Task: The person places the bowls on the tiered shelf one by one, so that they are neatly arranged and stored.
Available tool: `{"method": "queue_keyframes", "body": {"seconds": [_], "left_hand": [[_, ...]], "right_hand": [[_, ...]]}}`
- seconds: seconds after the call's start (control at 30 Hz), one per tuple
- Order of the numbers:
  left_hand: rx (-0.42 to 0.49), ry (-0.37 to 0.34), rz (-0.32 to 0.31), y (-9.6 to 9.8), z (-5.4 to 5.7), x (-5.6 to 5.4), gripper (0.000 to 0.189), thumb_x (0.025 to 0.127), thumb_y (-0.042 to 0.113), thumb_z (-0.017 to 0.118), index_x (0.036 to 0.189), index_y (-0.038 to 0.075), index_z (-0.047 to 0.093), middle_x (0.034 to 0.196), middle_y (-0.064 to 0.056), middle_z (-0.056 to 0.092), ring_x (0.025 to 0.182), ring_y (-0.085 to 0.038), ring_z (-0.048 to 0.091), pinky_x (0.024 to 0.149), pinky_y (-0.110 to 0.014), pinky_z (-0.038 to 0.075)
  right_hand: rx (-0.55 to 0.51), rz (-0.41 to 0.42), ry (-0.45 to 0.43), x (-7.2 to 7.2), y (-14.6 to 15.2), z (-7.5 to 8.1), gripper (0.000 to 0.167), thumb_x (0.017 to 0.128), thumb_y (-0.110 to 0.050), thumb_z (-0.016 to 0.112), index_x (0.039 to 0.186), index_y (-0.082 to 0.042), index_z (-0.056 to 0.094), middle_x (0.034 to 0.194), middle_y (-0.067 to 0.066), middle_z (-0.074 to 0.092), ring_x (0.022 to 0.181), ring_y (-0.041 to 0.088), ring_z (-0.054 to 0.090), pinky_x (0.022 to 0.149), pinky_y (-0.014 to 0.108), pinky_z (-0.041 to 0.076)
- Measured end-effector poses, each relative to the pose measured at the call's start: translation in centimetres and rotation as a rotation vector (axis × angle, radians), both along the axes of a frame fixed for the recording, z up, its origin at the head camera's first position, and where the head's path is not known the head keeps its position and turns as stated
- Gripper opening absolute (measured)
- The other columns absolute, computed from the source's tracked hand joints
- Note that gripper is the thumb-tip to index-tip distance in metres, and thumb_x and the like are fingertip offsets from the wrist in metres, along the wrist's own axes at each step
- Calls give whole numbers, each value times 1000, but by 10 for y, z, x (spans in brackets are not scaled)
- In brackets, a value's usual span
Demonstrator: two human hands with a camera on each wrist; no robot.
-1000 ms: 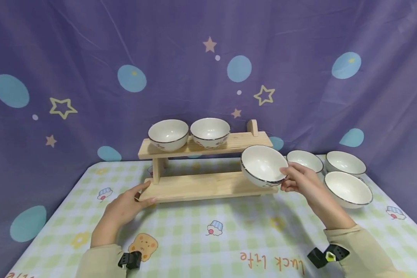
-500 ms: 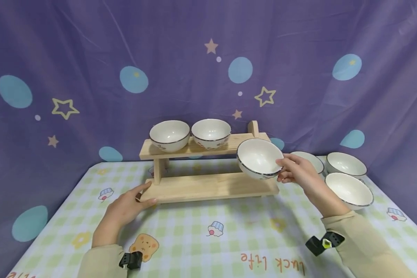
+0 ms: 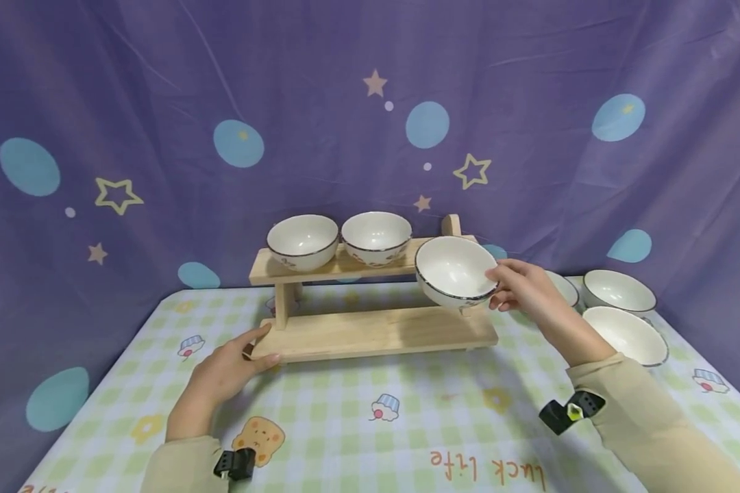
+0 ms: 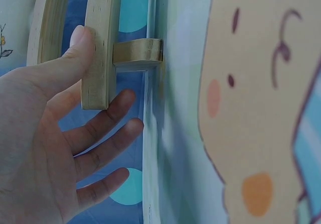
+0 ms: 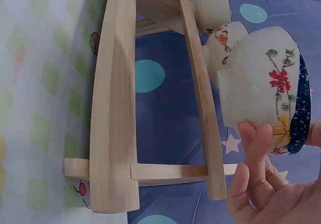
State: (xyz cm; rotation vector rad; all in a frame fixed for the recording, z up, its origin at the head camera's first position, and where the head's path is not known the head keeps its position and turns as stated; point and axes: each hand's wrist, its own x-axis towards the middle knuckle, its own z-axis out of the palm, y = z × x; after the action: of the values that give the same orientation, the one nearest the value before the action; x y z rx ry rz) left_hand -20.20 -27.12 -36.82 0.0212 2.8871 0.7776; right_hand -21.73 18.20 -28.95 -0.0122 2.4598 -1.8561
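Observation:
A two-tier wooden rack (image 3: 370, 332) stands on the table; my left hand (image 3: 225, 373) holds the left end of its lower board. In the left wrist view the thumb lies on one face of the board (image 4: 100, 58), and the index finger reaches round its end. My right hand (image 3: 527, 294) grips the right rim of a white bowl (image 3: 453, 270), held slightly tilted at the right part of the upper tier. The right wrist view shows this bowl's flower-painted side (image 5: 261, 78) and dark rim band. Two similar bowls, left (image 3: 302, 243) and middle (image 3: 376, 238), sit on the upper tier.
Three more white bowls stand on the table at the right: a front one (image 3: 625, 334), a back one (image 3: 619, 291), and one (image 3: 563, 287) partly hidden behind my right hand. A checked cloth (image 3: 321, 404) covers the table. A purple curtain (image 3: 321, 103) hangs close behind.
My right hand has raised the bowl and carried it slightly left, from in front of the lower board to the upper tier's level. The left hand stays on the rack.

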Motion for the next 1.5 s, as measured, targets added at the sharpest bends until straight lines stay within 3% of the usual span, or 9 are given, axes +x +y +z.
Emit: {"method": "queue_keyframes", "body": {"seconds": [0.27,0.53,0.9,1.5], "left_hand": [[-3,-10,0,2,1,1,86,89,66,60,155,15,36,127,-24,58,103,-36,60,79,-55,47],[5,0,1,2,2,2,85,89,65,60,155,16,37,126,-23,59,102,-36,60,80,-55,46],[13,-2,3,1,1,1,85,89,65,61,154,15,37,125,-23,59,103,-35,60,80,-54,46],[13,10,10,2,2,1,85,88,64,62,154,16,39,125,-22,59,101,-34,60,78,-53,47]], "right_hand": [[15,-22,1,-6,1,4,62,99,-25,52,147,9,33,73,-4,60,61,5,63,60,20,51],[81,-40,18,-12,2,5,48,98,-26,48,131,7,48,72,-4,64,62,6,63,60,21,51],[75,-62,9,-22,6,13,52,98,-25,47,138,8,44,69,-6,63,58,5,62,58,20,51],[106,-71,45,-42,0,25,46,98,-28,43,126,7,51,67,-8,66,58,4,58,59,20,50]]}}
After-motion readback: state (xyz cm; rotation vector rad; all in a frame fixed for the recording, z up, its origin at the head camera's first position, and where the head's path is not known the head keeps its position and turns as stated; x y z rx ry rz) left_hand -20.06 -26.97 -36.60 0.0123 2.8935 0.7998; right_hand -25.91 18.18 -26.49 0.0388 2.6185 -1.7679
